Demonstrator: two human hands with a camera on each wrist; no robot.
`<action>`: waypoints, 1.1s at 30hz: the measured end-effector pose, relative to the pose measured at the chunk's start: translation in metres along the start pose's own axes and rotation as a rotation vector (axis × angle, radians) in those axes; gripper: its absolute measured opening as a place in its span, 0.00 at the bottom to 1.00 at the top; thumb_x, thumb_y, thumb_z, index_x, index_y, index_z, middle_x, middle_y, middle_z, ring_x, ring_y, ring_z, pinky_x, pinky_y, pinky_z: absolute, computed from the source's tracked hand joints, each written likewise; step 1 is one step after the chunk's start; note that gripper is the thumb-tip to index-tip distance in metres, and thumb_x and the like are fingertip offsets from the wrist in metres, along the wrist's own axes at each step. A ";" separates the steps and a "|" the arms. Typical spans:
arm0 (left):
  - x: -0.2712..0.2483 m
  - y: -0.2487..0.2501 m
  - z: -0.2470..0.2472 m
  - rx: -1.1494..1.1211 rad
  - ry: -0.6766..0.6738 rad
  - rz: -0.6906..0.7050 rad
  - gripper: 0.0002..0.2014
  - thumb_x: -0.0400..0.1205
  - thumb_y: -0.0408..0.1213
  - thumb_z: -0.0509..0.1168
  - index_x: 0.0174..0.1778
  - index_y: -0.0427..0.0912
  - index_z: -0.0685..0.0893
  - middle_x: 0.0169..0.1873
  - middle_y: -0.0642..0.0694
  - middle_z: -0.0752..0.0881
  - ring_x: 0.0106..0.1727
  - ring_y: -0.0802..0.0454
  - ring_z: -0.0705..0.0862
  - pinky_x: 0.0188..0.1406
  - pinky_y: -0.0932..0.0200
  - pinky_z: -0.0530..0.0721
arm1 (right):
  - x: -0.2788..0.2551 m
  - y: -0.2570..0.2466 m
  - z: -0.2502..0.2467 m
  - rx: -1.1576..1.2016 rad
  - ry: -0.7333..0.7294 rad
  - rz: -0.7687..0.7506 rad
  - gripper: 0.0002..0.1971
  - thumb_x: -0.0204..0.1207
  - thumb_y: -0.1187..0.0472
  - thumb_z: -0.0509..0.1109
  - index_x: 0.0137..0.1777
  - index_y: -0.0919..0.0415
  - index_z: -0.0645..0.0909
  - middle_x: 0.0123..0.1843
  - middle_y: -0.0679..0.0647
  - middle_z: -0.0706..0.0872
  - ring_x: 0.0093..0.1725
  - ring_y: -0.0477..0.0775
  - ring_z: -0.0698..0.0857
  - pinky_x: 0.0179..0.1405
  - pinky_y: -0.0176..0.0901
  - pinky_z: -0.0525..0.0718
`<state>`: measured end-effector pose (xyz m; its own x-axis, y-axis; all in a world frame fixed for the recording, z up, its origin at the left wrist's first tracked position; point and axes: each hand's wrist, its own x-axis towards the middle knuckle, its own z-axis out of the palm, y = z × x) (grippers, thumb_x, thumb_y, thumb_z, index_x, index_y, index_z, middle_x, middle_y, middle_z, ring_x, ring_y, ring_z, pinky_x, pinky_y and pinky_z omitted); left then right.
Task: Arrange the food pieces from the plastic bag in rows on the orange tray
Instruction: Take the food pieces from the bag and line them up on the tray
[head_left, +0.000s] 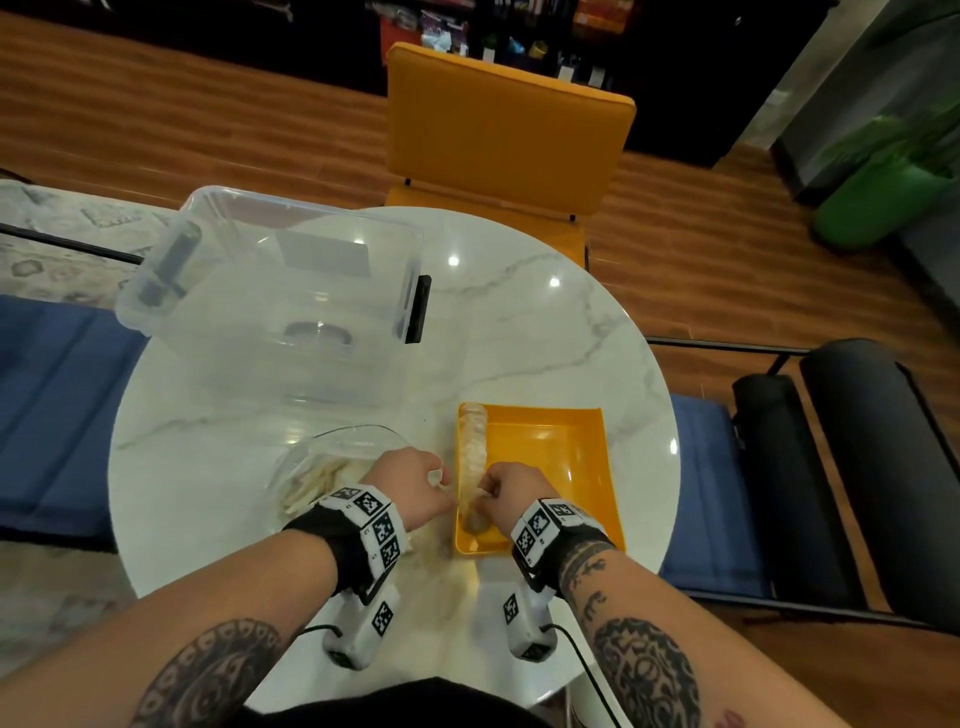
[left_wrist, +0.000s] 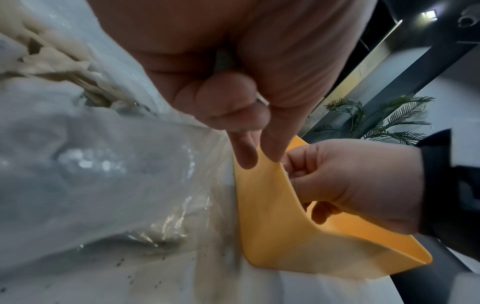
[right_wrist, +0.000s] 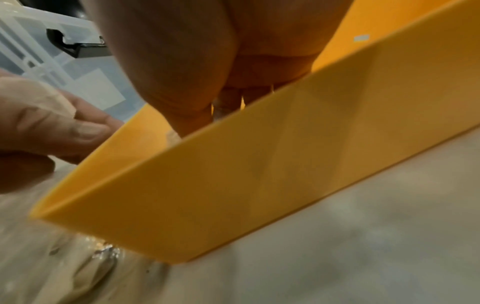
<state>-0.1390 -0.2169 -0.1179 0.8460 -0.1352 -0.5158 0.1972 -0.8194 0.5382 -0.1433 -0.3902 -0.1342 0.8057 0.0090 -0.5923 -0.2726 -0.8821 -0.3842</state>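
The orange tray (head_left: 550, 467) lies on the table at front right, with a row of pale food pieces (head_left: 472, 441) along its left wall. My right hand (head_left: 487, 496) reaches over the near end of that row and pinches a pale food piece (head_left: 475, 519) down in the tray (right_wrist: 259, 164). My left hand (head_left: 438, 480) hovers just left of the tray (left_wrist: 272, 226), fingers curled on another pale piece (right_wrist: 54, 96). The clear plastic bag (head_left: 322, 467) with several pale pieces inside lies under my left wrist (left_wrist: 103, 174).
A big clear plastic bin (head_left: 280, 291) stands at the table's back left. The round marble table (head_left: 519, 322) carries everything. An orange chair (head_left: 509, 135) faces me behind it. Blue cushions (head_left: 57, 395) and a black chair (head_left: 841, 467) flank the table.
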 end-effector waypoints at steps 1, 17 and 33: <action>0.000 0.000 0.000 0.000 -0.004 0.005 0.11 0.71 0.49 0.72 0.48 0.55 0.89 0.47 0.51 0.89 0.48 0.52 0.86 0.48 0.60 0.85 | 0.002 -0.001 0.001 -0.001 0.001 0.010 0.06 0.76 0.55 0.72 0.40 0.47 0.79 0.44 0.49 0.86 0.43 0.53 0.84 0.39 0.41 0.80; 0.002 -0.001 0.006 -0.049 -0.024 0.012 0.09 0.71 0.47 0.73 0.45 0.50 0.90 0.40 0.50 0.88 0.39 0.53 0.87 0.41 0.57 0.87 | 0.004 -0.001 0.005 0.077 0.024 0.093 0.13 0.71 0.50 0.79 0.43 0.49 0.75 0.41 0.47 0.82 0.40 0.50 0.82 0.41 0.44 0.82; -0.008 0.015 -0.009 -0.280 0.052 -0.013 0.17 0.76 0.41 0.71 0.61 0.54 0.79 0.37 0.49 0.86 0.28 0.52 0.85 0.26 0.62 0.81 | -0.024 -0.002 -0.017 0.327 0.182 -0.171 0.10 0.82 0.53 0.69 0.60 0.50 0.85 0.57 0.46 0.87 0.55 0.46 0.84 0.58 0.39 0.81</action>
<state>-0.1385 -0.2233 -0.0992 0.8655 -0.0909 -0.4926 0.3312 -0.6339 0.6989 -0.1530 -0.3965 -0.1069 0.9257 0.0336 -0.3768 -0.2556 -0.6789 -0.6883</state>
